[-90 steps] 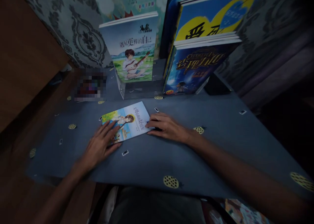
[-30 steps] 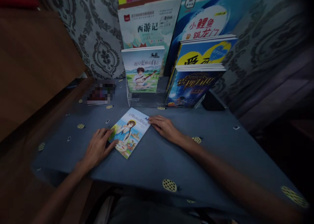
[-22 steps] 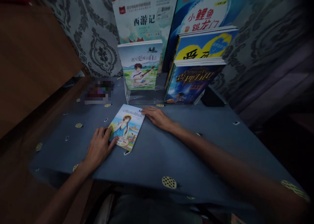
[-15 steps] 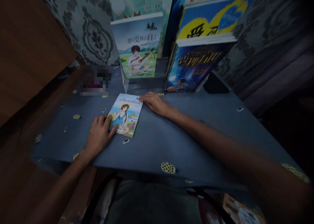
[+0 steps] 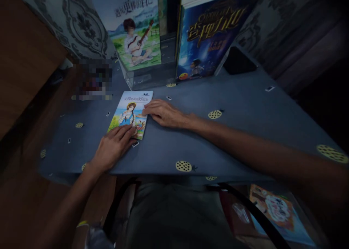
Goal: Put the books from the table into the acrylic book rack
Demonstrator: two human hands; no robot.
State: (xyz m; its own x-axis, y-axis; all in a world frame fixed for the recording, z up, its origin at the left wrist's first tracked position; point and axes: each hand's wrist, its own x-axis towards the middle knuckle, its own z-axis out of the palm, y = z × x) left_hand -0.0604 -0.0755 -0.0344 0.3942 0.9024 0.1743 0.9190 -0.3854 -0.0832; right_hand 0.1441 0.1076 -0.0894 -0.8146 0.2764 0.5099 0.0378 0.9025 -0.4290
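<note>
A small book (image 5: 128, 102) lies flat on the cloth-covered table; its cover shows a figure with long braids in blue overalls. My left hand (image 5: 112, 147) rests with flat fingers across the lower part of the cover, hiding some of it. At the book's right edge, my right hand (image 5: 165, 113) touches the cover with its fingertips, the fingers loosely bent and nothing lifted. Behind stands a book with a guitar player (image 5: 137, 41) on a clear stand (image 5: 143, 78). A dark blue book (image 5: 207, 38) stands upright to its right.
The dark tablecloth (image 5: 160, 154) has yellow pineapples on it. A flat black object (image 5: 240, 61) lies at the back right. A blurred-out item (image 5: 94, 79) sits at the back left. Below the table's front edge, an orange and blue book (image 5: 278, 212) shows at the lower right.
My left hand has slid from the book's left edge onto its lower cover. My right hand has moved from the upper right corner down along the right edge. The view has tilted down.
</note>
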